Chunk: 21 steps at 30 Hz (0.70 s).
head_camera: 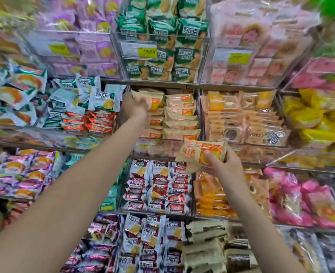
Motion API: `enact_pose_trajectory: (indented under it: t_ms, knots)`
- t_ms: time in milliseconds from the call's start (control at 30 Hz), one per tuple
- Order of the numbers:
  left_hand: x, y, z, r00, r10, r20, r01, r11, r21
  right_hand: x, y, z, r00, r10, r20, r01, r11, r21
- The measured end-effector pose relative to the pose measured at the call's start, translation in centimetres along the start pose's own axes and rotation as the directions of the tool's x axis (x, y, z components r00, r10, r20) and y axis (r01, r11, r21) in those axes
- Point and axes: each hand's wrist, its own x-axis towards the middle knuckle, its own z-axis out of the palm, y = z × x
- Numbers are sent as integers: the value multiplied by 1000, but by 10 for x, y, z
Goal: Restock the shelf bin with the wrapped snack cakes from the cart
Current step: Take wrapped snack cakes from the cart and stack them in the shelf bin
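— Clear-plastic shelf bin (199,107), middle tier: we count two stacks of beige-and-orange snack cakes (180,117) already reaching close to the shelf above. We judge the restock well along, with only a little room left at the top.

— Agreed. No cart in view, so we cannot tell how much stock remains. Two cakes are not yet placed, one in each of our hands.

— Left hand (134,107) is at the bin's upper left, fingers curled round a wrapped cake (149,99) at the top of the left stack. Whether it already rests on the stack, we cannot tell.

— Its long axis runs roughly left to right, in line with the stacked ones, printed face toward us.

— Right hand (224,164) is lower, in front of the bin's front wall, well apart from the left. Thumb on the face, fingers behind, pinching a second cake (202,155).

— That one's long axis runs left to right too, slightly tilted, right end higher. Label faces us; orange panel sits to the right.

— So we note two placements left, at least.
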Motion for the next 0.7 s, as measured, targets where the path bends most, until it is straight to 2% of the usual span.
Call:
enact_pose_trajectory:
  t_ms: [67, 133, 267, 400, 467, 500, 533, 600, 700]
  knots:
    - [10, -2, 15, 999, 32, 4, -32, 999, 35, 7, 3, -4, 1000, 6, 15, -6, 1000, 6]
    - [18, -3, 25, 1000, 15, 17, -14, 999, -48, 13, 4, -7, 1000, 16, 18, -17, 1000, 21]
    - [35, -11, 34, 982, -114, 151, 131, 986, -105, 22, 5, -11, 999, 31, 32, -33, 998, 60]
    - [44, -12, 41, 956, -266, 121, 279, 954, -108, 27, 6, -10, 998, 27, 50, -31, 997, 74]
    - [44, -12, 41, 979, -196, 59, 193, 980, 55, 28, 6, -8, 998, 29, 57, -34, 996, 79]
    - [44, -12, 39, 985, -157, 73, 147, 980, 131, 29, 6, -8, 998, 29, 59, -35, 995, 90]
    - [45, -15, 40, 993, -35, 110, 1, 956, 294, 29, 6, -7, 998, 29, 61, -35, 994, 101]
    - [43, -18, 40, 980, 146, 133, -195, 813, 549, 30, 5, -7, 997, 27, 68, -35, 993, 116]
    - [45, -16, 37, 932, 307, 190, -331, 516, 790, 30, 3, -7, 996, 30, 80, -41, 990, 132]
